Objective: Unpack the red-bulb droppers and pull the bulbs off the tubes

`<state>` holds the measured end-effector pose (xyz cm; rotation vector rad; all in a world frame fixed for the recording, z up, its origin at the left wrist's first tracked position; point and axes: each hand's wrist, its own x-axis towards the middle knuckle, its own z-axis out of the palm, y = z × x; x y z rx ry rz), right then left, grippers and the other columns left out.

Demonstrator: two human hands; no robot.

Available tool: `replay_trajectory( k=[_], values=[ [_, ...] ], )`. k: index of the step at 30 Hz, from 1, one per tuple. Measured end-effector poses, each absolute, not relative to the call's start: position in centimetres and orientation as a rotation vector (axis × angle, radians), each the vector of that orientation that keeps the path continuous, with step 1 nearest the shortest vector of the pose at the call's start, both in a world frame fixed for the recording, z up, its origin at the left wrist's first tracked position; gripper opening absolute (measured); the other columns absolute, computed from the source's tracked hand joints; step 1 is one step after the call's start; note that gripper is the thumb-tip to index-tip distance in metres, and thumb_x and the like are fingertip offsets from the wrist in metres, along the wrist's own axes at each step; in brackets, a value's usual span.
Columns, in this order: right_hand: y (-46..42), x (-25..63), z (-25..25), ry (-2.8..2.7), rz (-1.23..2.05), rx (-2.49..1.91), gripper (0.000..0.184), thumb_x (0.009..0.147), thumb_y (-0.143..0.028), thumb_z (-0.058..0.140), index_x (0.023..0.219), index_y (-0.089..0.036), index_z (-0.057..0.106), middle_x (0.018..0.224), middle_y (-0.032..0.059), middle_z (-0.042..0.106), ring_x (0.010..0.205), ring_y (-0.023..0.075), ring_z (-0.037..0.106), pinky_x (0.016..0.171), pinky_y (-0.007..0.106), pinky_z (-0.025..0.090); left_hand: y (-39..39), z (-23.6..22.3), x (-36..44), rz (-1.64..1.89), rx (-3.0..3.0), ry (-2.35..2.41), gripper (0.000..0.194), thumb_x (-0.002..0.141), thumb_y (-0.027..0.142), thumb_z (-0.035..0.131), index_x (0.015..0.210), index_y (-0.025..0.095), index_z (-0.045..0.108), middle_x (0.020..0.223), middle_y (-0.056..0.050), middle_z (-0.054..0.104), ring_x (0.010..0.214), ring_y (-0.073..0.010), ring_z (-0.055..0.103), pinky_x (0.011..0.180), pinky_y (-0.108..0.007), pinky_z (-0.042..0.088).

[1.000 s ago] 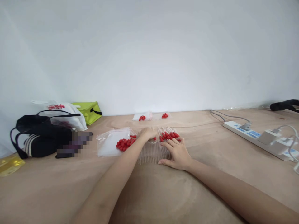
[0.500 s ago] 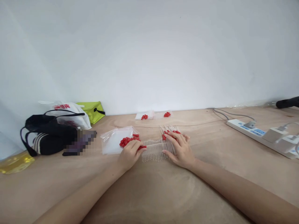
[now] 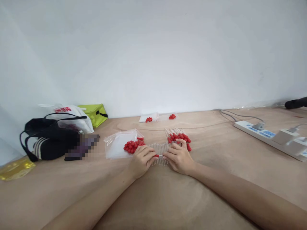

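Note:
A row of thin clear glass tubes [image 3: 160,149] lies on the wooden table [image 3: 168,198] in front of me. My left hand [image 3: 142,159] pinches a small red rubber cap at the near end of the row. My right hand [image 3: 177,157] meets it from the right, fingers pinched on one clear tube. Loose red caps [image 3: 131,146] spill from a clear plastic bag [image 3: 115,145] just left of my left hand. Beyond my right hand lies a bunch of tubes fitted with red caps [image 3: 178,137].
Two small bags with red caps [image 3: 159,117] sit by the wall. At the left are a black bag [image 3: 45,140], a white plastic bag [image 3: 69,116], a green pouch [image 3: 94,113] and a yellow packet [image 3: 13,167]. A white power strip [image 3: 271,139] with plugs lies at the right.
My left hand came back from the far tubes to the red caps, picked one up, and moved in to meet my right hand. My right hand drew back off the capped bunch.

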<state>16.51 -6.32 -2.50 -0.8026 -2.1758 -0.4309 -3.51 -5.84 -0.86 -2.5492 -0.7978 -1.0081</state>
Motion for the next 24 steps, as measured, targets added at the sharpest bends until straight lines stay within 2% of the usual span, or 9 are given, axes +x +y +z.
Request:
replay_trajectory(
  k=[5,11,15,19,24],
  values=[
    [-7.1,16.7,-2.2,-2.182,-0.397,-0.691,0.017,0.08,-0.022,0.046,0.071,-0.02,0.06,0.05,-0.0039,0.049,0.062,0.0104,0.038,0.083,0.038,0.019,-6.4,-0.5,-3.5,-0.961,-2.543,-0.652,0.017,0.084,0.023,0.048,0.07,0.017,0.057,0.067,0.0,0.062,0.065,-0.0123,0.051,0.069,-0.031,0.037],
    [-7.1,18.1,-2.4,-2.157,-0.388,-0.675,0.018,0.08,-0.022,0.045,0.071,-0.02,0.061,0.05,-0.0037,0.051,0.061,0.0104,0.039,0.083,0.038,0.02,-6.7,-0.2,-4.7,-0.967,-2.527,-0.577,0.014,0.083,0.016,0.047,0.072,0.017,0.056,0.067,0.0,0.061,0.067,-0.0133,0.052,0.069,-0.031,0.038],
    [-6.8,20.6,-2.6,-2.054,-0.368,-0.897,0.022,0.083,-0.024,0.044,0.072,-0.021,0.064,0.052,-0.0024,0.054,0.062,0.0109,0.044,0.083,0.036,0.021,-6.5,0.1,-7.6,-1.114,-2.417,-0.833,0.011,0.082,0.014,0.047,0.077,0.017,0.057,0.07,-0.002,0.059,0.067,-0.0129,0.053,0.065,-0.027,0.042],
    [-6.7,20.7,-2.8,-1.968,-0.398,-0.944,0.016,0.081,-0.029,0.05,0.079,-0.025,0.066,0.053,-0.0031,0.057,0.06,0.0103,0.046,0.082,0.035,0.021,-5.6,0.8,-9.5,-1.229,-2.28,-1.114,0.018,0.083,0.02,0.043,0.091,0.017,0.059,0.082,-0.005,0.057,0.076,-0.0138,0.055,0.07,-0.025,0.045],
    [-6.2,18.4,-2.7,-1.946,-0.405,-1.02,0.019,0.08,-0.019,0.046,0.088,-0.022,0.064,0.059,-0.0014,0.06,0.061,0.0105,0.047,0.078,0.032,0.024,-2.3,2.6,-10.5,-1.115,-2.206,-1.653,0.028,0.079,0.029,0.04,0.094,0.017,0.06,0.083,-0.005,0.056,0.074,-0.0154,0.055,0.068,-0.027,0.045]
  ],
)
